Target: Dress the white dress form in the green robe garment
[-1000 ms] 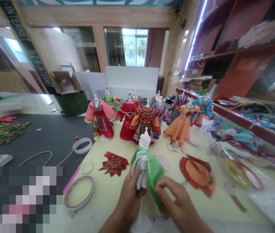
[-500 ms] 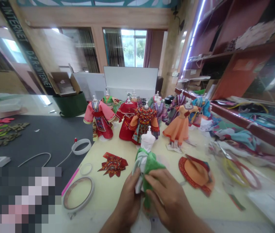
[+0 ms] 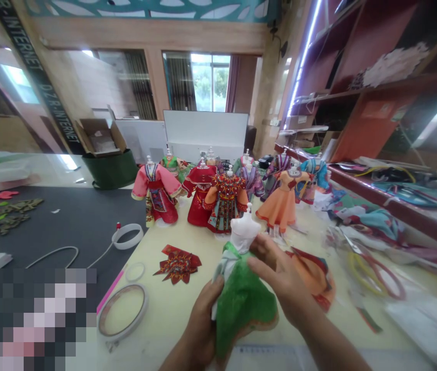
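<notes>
A small white dress-form mannequin (image 3: 244, 229) stands in front of me, wearing a green paper skirt (image 3: 243, 301). My left hand (image 3: 202, 317) grips the skirt and the form's body from the left and below. At the waist, just under the bust, my right hand (image 3: 280, 275) pinches the skirt's top edge. An orange and red paper garment piece (image 3: 316, 281) lies on the table behind my right hand. To the left lies a red patterned paper piece (image 3: 178, 263).
Several dressed miniature mannequins (image 3: 226, 201) stand in a row at the back of the pale yellow table (image 3: 164, 309). Tape rolls (image 3: 122, 310) lie at the left edge, yellow-handled scissors (image 3: 372, 265) and fabric scraps at right. A dark mat (image 3: 67, 221) lies left, shelves on the right.
The form has turned and the green skirt now spreads out wide around it. My right hand has risen from the skirt's lower side to the waist.
</notes>
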Demonstrator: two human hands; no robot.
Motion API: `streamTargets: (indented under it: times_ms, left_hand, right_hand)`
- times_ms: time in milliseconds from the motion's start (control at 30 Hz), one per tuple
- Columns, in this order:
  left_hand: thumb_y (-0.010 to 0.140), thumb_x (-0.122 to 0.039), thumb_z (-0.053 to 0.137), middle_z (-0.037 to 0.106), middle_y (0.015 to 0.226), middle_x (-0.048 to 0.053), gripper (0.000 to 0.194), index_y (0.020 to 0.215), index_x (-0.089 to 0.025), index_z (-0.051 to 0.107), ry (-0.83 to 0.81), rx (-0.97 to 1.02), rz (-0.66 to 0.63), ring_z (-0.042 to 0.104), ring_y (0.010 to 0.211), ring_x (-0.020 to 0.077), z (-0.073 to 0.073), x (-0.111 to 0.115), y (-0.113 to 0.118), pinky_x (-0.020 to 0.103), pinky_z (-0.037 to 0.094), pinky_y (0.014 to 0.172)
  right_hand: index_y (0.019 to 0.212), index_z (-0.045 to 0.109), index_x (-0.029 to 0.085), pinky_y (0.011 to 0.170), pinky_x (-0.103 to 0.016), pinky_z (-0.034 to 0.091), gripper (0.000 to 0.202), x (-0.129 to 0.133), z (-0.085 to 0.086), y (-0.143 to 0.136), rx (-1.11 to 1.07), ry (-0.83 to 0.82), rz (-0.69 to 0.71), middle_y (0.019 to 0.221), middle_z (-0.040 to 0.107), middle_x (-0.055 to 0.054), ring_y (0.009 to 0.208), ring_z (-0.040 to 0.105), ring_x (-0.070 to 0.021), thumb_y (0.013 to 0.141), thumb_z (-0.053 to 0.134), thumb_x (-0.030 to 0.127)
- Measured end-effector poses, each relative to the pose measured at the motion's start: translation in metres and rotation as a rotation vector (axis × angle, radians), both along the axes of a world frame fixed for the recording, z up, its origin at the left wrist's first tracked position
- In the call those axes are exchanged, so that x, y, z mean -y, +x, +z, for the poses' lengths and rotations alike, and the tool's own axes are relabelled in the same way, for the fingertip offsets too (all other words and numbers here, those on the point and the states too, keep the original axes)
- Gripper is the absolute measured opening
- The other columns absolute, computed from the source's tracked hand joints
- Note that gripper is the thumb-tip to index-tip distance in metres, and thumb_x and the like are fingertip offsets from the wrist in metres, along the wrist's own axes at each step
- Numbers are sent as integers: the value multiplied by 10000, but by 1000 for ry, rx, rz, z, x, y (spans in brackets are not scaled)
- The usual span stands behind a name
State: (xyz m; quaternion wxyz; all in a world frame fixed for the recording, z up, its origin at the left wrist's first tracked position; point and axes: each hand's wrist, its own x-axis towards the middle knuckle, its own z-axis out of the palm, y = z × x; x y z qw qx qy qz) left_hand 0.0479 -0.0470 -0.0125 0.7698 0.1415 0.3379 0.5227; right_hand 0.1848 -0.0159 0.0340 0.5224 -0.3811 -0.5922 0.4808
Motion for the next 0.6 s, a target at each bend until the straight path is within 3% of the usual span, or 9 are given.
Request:
streamTargets:
  times_ms: [167,267,433,600]
  left_hand:
    - [671,-321,717,710,809,72,298,902,-138,671,-5,79,-35,663,779,245,-3,0,0,347,516,752]
    - [724,-336,670,703,835,71,337,996,-139,653,65,5,-62,651,823,235,-4,-1,-1,320,497,777]
    - [800,-365,567,680,888,54,317,1021,-150,643,348,-391,-20,607,866,212,-1,-5,-17,303,466,798]
    - [820,-400,503,605,653,13,306,678,-153,616,439,-883,118,544,642,159,10,-17,-49,258,444,611]
  right_hand:
    - [1123,499,213,941,-371,427,405,0,2,-9,-74,-47,24,1171,621,-80,1063,585,-215,746,645,212]
    - [1117,509,212,910,-352,446,415,0,0,-10,-95,-70,5,1151,633,-78,1028,602,-209,729,654,200]
    - [1114,514,222,884,-331,459,436,0,-4,-7,-112,-95,-14,1107,659,-67,1011,616,-208,709,674,189]
    - [1123,513,221,901,-357,453,452,3,-6,-2,-164,-111,10,1129,653,-80,1041,609,-234,704,683,206]
